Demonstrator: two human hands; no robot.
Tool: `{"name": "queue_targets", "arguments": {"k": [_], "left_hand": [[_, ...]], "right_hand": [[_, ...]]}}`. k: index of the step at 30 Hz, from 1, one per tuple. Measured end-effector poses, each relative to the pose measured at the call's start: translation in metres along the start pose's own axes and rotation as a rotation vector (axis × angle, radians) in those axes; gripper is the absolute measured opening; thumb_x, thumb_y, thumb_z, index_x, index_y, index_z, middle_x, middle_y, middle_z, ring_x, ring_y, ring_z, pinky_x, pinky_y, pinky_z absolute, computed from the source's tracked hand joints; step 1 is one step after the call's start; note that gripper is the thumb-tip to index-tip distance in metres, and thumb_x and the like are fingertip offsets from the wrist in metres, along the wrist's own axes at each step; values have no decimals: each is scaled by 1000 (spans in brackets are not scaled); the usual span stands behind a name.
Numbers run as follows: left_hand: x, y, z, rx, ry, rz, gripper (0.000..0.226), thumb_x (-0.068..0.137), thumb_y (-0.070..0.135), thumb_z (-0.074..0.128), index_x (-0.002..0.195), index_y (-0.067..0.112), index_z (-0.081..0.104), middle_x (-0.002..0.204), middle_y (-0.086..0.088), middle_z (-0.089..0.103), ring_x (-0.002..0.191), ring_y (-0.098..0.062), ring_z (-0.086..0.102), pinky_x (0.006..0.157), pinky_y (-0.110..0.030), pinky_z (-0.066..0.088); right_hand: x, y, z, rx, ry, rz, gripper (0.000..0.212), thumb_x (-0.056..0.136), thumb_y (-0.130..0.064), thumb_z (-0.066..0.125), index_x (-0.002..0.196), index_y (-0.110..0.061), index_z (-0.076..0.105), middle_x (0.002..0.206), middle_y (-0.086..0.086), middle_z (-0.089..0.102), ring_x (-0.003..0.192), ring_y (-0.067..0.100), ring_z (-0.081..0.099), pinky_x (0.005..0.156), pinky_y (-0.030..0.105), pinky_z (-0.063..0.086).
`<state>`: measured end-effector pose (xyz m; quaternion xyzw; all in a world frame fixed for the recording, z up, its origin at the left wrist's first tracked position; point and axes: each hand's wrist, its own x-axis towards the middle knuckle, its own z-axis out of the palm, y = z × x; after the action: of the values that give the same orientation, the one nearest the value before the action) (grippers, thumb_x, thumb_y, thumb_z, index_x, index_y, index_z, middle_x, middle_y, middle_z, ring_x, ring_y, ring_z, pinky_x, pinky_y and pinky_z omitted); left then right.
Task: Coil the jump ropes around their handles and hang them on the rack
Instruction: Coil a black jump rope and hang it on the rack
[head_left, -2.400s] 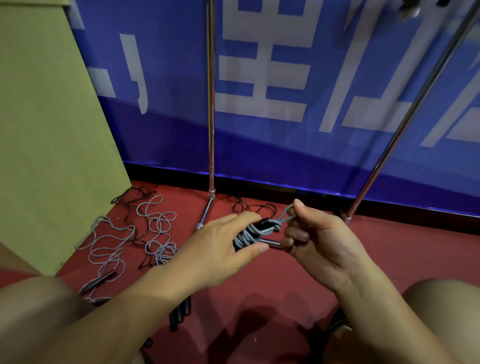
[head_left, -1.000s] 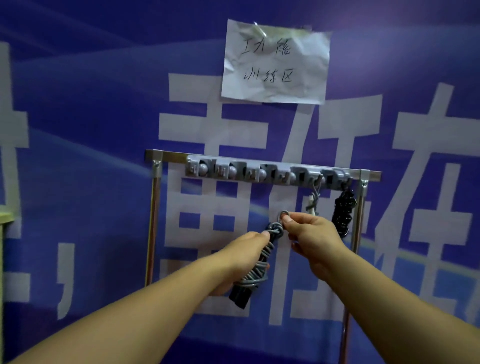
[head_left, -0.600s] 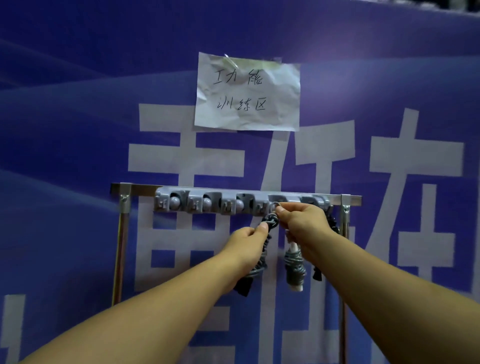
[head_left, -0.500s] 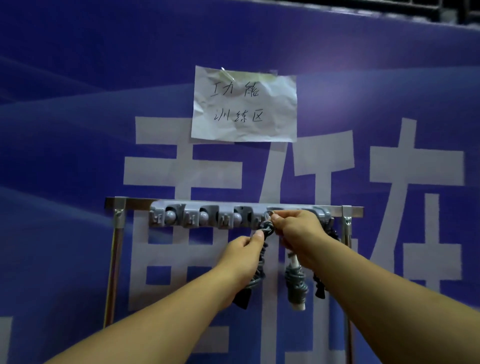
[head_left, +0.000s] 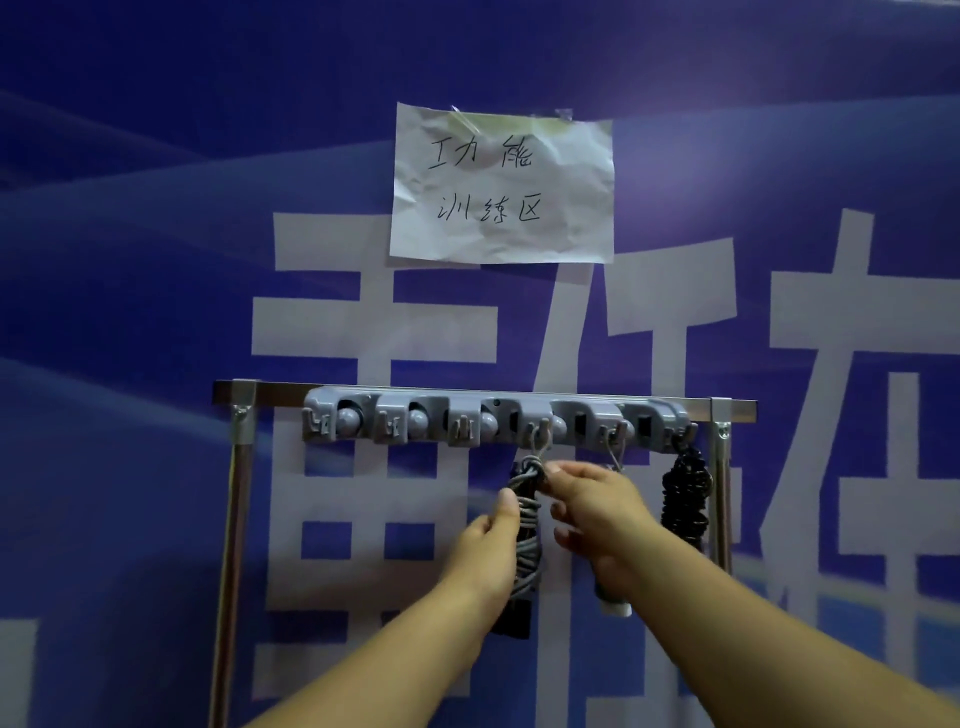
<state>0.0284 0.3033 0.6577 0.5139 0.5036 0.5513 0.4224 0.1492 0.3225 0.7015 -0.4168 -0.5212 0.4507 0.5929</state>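
A grey hook rail (head_left: 493, 415) sits on a metal rack bar (head_left: 270, 396). A grey jump rope coiled around black handles (head_left: 525, 540) hangs by its loop from a middle hook (head_left: 537, 432). My left hand (head_left: 488, 545) holds this bundle at its middle, thumb on the front. My right hand (head_left: 592, 512) pinches the knot at the bundle's top. A second grey coiled rope (head_left: 615, 605) hangs from the hook to the right, mostly hidden behind my right hand. A black coiled rope (head_left: 683, 501) hangs at the rail's right end.
Three hooks on the rail's left part (head_left: 389, 421) carry nothing. The rack's metal legs (head_left: 231, 545) stand at both sides. A blue banner with white characters (head_left: 363, 338) is behind, with a handwritten paper sign (head_left: 501, 182) taped above the rack.
I rose from the floor with the coiled grey rope and lifted it to the rail. Its loop now sits on a middle hook, and both hands have dropped from the hook to the bundle.
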Motion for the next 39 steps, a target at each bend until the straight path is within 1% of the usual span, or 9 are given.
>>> {"name": "queue_targets", "arguments": {"k": [4,6,12,17,21,24,28,34,39], "left_hand": [[-16,-14,-14,-109,-1,-153,52,102,58,33,136,23,52,133,-11,61,120,-30,58,100,-48,46],[-30,-26,-26,-78,2,-183,55,103,57,30,141,22,48,132,-12,61,116,-29,60,94,-47,45],[-109,-101,-72,102,15,-299,59,101,63,24,110,20,63,97,-10,73,89,-27,71,86,-43,54],[-184,-193,-132,229,20,-556,64,100,65,15,108,20,60,97,-10,71,84,-27,70,77,-34,49],[-246,-276,-172,211,211,-660,60,101,63,25,108,17,63,96,-10,74,76,-25,69,75,-32,48],[-305,-337,-191,253,266,-787,56,102,60,29,106,16,63,90,-6,74,68,-21,66,73,-30,48],[-374,-396,-211,251,120,-1002,55,101,62,31,114,17,60,101,-3,71,81,-19,68,76,-31,50],[-356,-439,-211,273,238,-866,25,100,50,49,97,26,56,93,-1,71,77,-18,66,71,-29,48],[-359,-498,-204,242,262,-987,20,100,47,52,100,27,52,86,1,68,71,-16,62,68,-28,47]], "right_hand": [[-26,27,-13,-3,19,66,9,95,-15,64,102,-11,68,85,6,66,65,14,53,58,28,44],[-46,43,-18,-31,29,111,10,95,-17,64,103,-12,68,88,7,67,69,15,53,60,29,45],[-123,119,-2,-179,-80,317,19,94,-31,64,98,-13,69,89,3,68,72,17,52,61,30,45],[-206,196,37,-206,-237,496,20,95,-31,63,96,-12,68,78,1,64,59,13,46,52,25,38],[-275,262,50,-216,-354,567,20,96,-28,62,89,-10,68,78,5,62,57,14,46,53,24,35],[-339,324,45,-149,-311,732,19,92,-28,66,83,-11,68,73,5,59,58,16,47,49,22,36],[-410,401,34,-95,-214,985,21,85,-33,75,83,-13,67,65,4,57,53,16,46,51,25,35],[-414,458,45,-145,-232,999,28,88,-32,72,72,-16,57,52,2,42,36,12,29,40,15,21],[-408,493,70,-177,-276,987,26,88,-32,73,77,-14,57,51,-3,44,36,8,31,35,16,23]]}}
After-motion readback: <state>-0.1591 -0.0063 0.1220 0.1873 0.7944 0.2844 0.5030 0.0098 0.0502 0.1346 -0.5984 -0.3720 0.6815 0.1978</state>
